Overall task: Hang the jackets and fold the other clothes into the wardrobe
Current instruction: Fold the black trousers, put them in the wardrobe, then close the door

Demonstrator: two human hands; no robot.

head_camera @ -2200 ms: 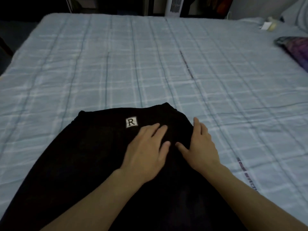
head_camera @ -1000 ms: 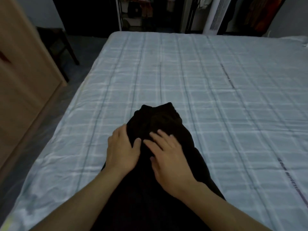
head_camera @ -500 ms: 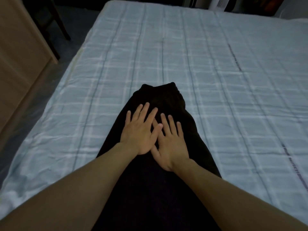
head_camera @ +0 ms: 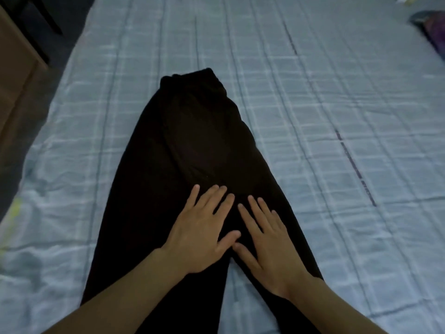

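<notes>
Currently, item in hand: one pair of long black soft-fabric trousers [head_camera: 192, 141], laid lengthwise on the pale blue checked bedsheet [head_camera: 337, 116], waistband at the far end, legs running toward the person. Left hand [head_camera: 199, 232] and right hand [head_camera: 269, 242]: both flat on the cloth side by side, fingers straight and spread, thumbs almost touching, pressing down and grasping nothing. Progress, as judged: early folding stage. The trousers appear halved lengthwise and are being smoothed; the crosswise folds are not yet made, nothing is seen put away, and no jacket is in view. Light brown wooden cabinet panel [head_camera: 14, 68] at the left edge: possibly the wardrobe, cannot tell. Purple patterned object [head_camera: 431, 27] at the far right of the bed. Change: about two seconds ago the garment lay wider with a white lettered label showing; the label is now hidden and the outline narrower. Half a second ago the hands overlapped nearer the waistband; they now lie closer to the person, with a strip of sheet showing between the legs below them.
</notes>
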